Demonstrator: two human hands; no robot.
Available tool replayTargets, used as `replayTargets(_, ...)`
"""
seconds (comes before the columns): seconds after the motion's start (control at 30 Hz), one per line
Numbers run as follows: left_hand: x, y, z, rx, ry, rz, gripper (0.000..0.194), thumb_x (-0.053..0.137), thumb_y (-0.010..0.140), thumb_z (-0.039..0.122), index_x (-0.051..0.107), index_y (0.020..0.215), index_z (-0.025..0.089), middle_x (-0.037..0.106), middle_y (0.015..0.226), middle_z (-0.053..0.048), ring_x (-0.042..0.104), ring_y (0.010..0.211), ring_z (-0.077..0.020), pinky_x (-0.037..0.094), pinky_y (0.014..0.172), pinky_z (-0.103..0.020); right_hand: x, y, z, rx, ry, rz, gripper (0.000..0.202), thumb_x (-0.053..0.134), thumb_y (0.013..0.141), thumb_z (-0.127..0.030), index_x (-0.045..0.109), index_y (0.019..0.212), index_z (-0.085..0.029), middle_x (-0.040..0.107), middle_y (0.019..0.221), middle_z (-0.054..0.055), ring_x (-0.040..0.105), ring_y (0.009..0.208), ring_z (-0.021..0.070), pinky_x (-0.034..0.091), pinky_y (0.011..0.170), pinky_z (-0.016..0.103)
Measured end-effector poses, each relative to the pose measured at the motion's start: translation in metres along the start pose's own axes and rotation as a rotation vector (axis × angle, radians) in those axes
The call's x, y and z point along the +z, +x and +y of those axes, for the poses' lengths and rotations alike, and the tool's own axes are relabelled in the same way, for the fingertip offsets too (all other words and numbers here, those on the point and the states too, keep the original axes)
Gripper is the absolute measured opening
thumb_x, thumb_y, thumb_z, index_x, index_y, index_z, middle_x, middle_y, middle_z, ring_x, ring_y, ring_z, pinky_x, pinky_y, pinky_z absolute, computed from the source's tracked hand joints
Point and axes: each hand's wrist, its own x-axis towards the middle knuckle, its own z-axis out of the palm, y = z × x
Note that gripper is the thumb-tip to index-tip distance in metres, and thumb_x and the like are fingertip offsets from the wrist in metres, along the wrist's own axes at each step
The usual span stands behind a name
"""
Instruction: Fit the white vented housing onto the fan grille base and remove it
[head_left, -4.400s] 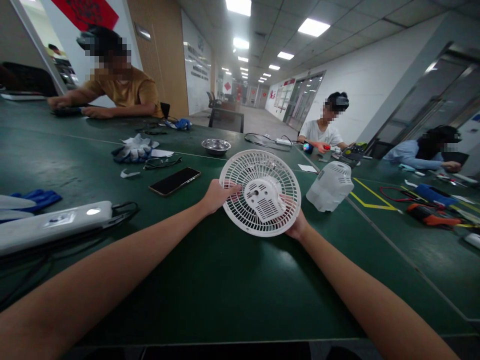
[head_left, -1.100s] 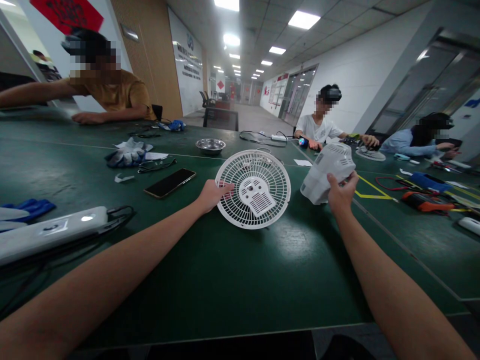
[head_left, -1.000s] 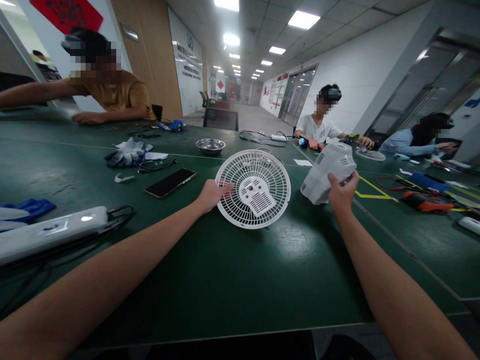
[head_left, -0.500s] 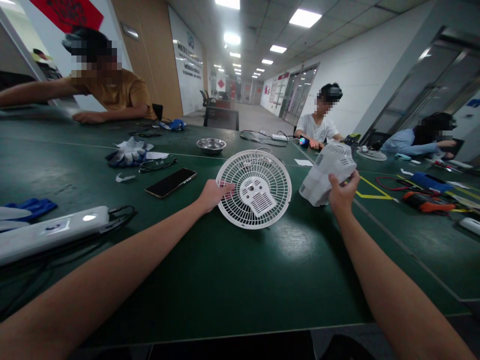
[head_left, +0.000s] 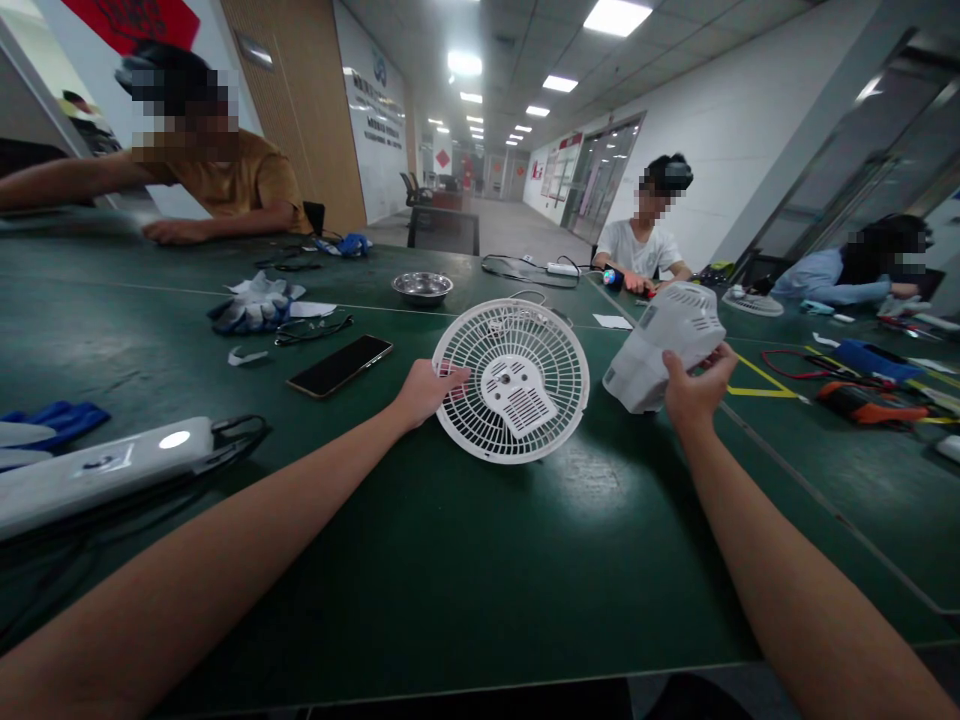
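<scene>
My left hand (head_left: 429, 392) grips the left rim of a round white fan grille (head_left: 564, 378), thumb on its face and fingers seen through the slots. The grille is tilted up toward me, its vented centre plate showing. To the right, my right hand (head_left: 696, 388) is closed round a white plastic fan housing (head_left: 646, 362) with slots near its top; the housing leans to the right. Some fingers are hidden behind it. A gap of green table separates the grille from the housing.
A phone (head_left: 341, 366), grey-and-blue gloves (head_left: 259, 305) and a white power strip (head_left: 112, 468) lie to the left. Behind the grille stands a metal bowl (head_left: 422, 288). An orange-and-black meter (head_left: 870, 402) is at the right. Several people sit around the green table (head_left: 480, 570).
The housing in my right hand has shifted slightly right. The grille, still in my left hand, looks almost unchanged. The camera view has turned a little.
</scene>
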Motion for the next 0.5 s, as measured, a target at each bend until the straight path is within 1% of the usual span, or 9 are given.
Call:
replayTargets(0.1,-0.0014,0.0003,-0.0015,0.022,0.024,-0.007,0.014,0.075,0.086,0.026,0.074,0.091,0.013,0.078,0.089,-0.008,0.073,0.077,-0.0192,0.061,0.076,-0.034,-0.0010,-0.0003,-0.0019,0.000,-0.002,-0.002,0.073,0.079,0.068,-0.042,0.051,0.130,-0.019,0.063,0.123,0.013,0.064,0.105,0.0288,0.052,0.092,0.046)
replayTargets(0.23,-0.0049,0.0036,-0.0047,0.002,0.091,-0.015,0.016,0.074,0.086,0.030,0.075,0.092,0.015,0.078,0.088,-0.008,0.073,0.076,-0.0205,0.061,0.074,-0.035,-0.0024,-0.0008,-0.0032,-0.003,-0.021,-0.006,0.072,0.079,0.068,-0.042,0.051,0.131,-0.019,0.063,0.123,0.013,0.064,0.105,0.0292,0.051,0.093,0.047)
replayTargets(0.4,-0.0081,0.0068,-0.0059,-0.028,0.138,-0.007,0.011,0.075,0.086,0.028,0.076,0.089,0.017,0.078,0.086,-0.007,0.075,0.077,-0.0220,0.060,0.074,-0.035,-0.0027,-0.0013,-0.0014,-0.020,-0.052,0.014,0.071,0.079,0.069,-0.043,0.052,0.130,-0.020,0.064,0.121,0.012,0.062,0.106,0.0302,0.049,0.096,0.050)
replayTargets(0.5,-0.0090,0.0062,-0.0040,-0.028,0.145,-0.015,0.011,0.074,0.086,0.028,0.076,0.090,0.018,0.078,0.086,-0.007,0.074,0.076,-0.0222,0.060,0.073,-0.036,-0.0018,-0.0009,0.0016,-0.004,-0.029,-0.015,0.072,0.077,0.071,-0.044,0.051,0.134,-0.020,0.063,0.125,0.013,0.062,0.111,0.0306,0.049,0.097,0.050)
